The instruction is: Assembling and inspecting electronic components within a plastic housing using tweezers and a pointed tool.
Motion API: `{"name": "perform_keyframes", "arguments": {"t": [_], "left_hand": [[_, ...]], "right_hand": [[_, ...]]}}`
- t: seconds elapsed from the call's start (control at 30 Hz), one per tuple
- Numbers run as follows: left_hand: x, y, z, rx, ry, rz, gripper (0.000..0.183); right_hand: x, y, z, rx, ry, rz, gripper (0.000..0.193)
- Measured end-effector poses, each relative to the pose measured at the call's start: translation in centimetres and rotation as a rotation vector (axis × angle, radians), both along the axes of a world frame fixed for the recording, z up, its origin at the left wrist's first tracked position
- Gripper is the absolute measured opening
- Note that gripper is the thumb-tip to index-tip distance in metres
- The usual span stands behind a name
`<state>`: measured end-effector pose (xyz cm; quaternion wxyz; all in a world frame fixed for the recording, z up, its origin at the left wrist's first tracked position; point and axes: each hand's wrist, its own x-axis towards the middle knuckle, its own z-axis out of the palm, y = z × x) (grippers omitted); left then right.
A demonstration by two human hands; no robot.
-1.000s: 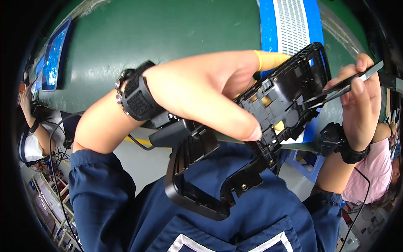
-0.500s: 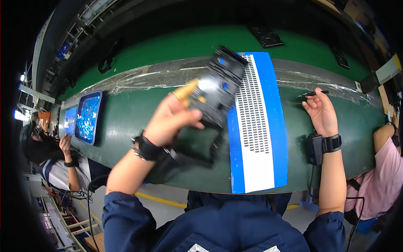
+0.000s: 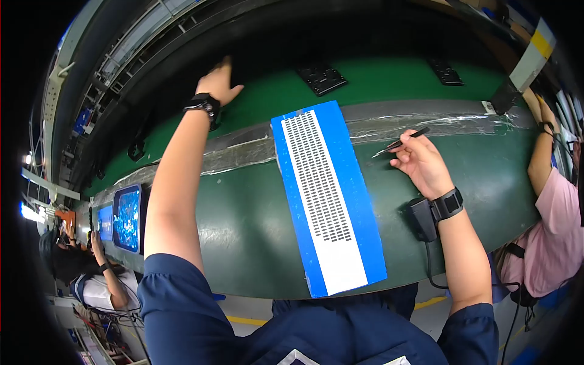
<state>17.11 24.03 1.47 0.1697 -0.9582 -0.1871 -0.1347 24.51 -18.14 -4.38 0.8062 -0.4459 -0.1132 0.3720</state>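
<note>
My left hand (image 3: 218, 84) is stretched out over the green belt beyond the bench, thumb apart from the fingers; nothing shows in its grasp. Beneath that wrist, a dark shape is mostly hidden. In my right hand (image 3: 421, 161), over the bench on the right, a pair of black tweezers (image 3: 416, 133) is held with the tip pointing left. Between my arms lies a blue board (image 3: 359, 225) bearing a white sheet (image 3: 340, 261) with rows of small black pieces. A black flat part (image 3: 322, 79) lies on the belt past the board's far end.
Another black part (image 3: 447, 72) lies farther right on the belt (image 3: 383, 79). A blue tray (image 3: 127, 219) of shiny bits stands at the bench's left. Clear film covers the grey strip (image 3: 243, 146) along the belt. People sit at both sides; a post (image 3: 517, 85) rises at right.
My left hand has gone from above the bench out over the belt, and the black part it held is out of it. The belt's black parts appear farther left. My right hand still holds the tweezers.
</note>
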Motion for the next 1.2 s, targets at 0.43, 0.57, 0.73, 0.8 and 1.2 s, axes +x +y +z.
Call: {"name": "perform_keyframes", "arguments": {"t": [0.43,0.57,0.73,0.8,1.2], "left_hand": [[11.9,-9.6,-4.2,0.322,0.265,-0.426,0.046],[10.1,-9.6,-1.8,0.236,0.220,-0.464,0.056],[6.5,-6.8,1.6,-0.100,-0.353,-0.448,0.065],[5.0,-5.3,3.1,-0.528,-0.549,-0.538,0.066],[-9.2,-16.0,2.1,-1.807,-0.387,-0.428,0.034]], "right_hand": [[0.0,0.2,0.1,0.013,0.033,-0.005,0.007],[-0.1,0.0,0.1,-0.004,0.030,-0.017,0.007],[-0.1,-0.1,-0.2,0.022,0.016,-0.002,0.007],[-0.1,-0.1,-0.2,0.018,0.025,0.000,0.007],[0.4,0.0,-0.8,-0.046,-0.108,0.008,0.011]]}}
